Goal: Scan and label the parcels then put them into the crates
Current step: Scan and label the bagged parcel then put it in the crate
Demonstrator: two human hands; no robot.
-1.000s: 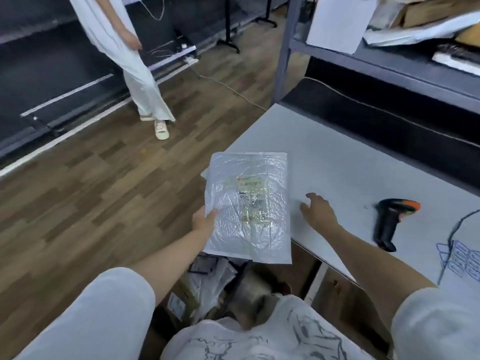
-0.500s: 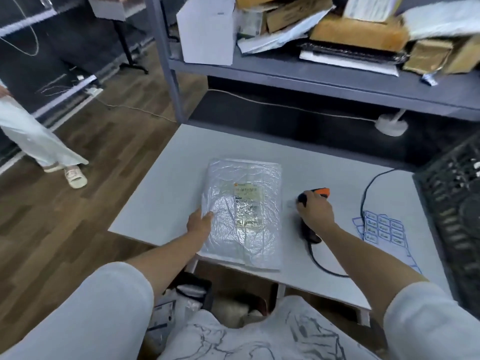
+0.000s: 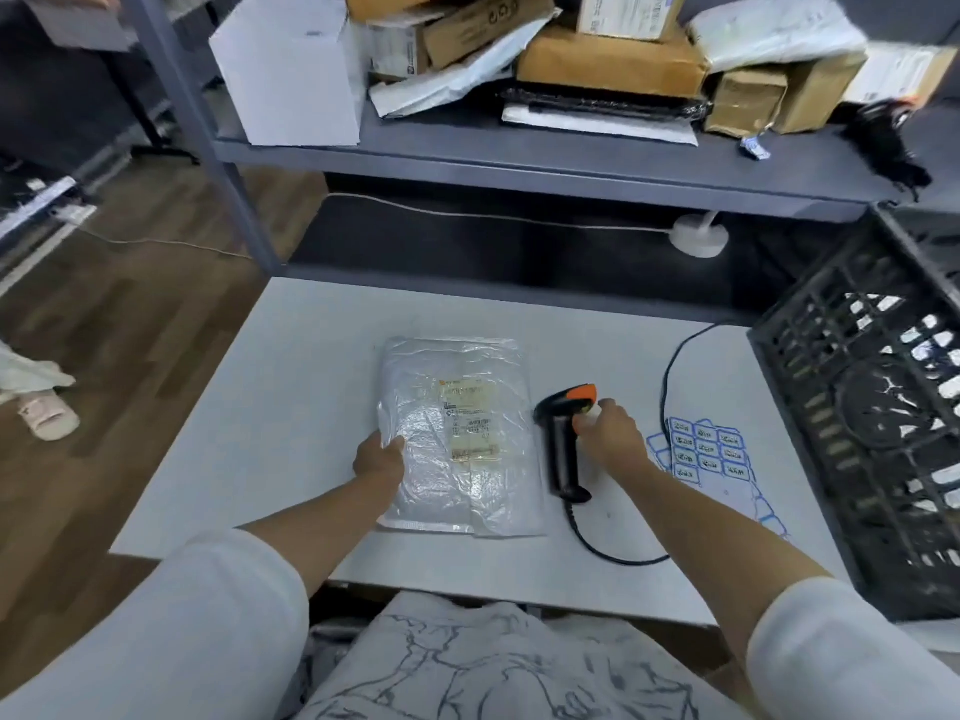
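Table (image 3: 291,407) — white, wood floor (image 3: 130,330) left, shelf (image 3: 519,163) behind.

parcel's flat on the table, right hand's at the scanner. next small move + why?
Probably lift the black handheld scanner with the orange top and aim it at the printed label on the clear plastic-wrapped parcel. The right hand already grips the scanner's head, the label faces up, and the left hand holds the parcel's left edge flat on the white table.
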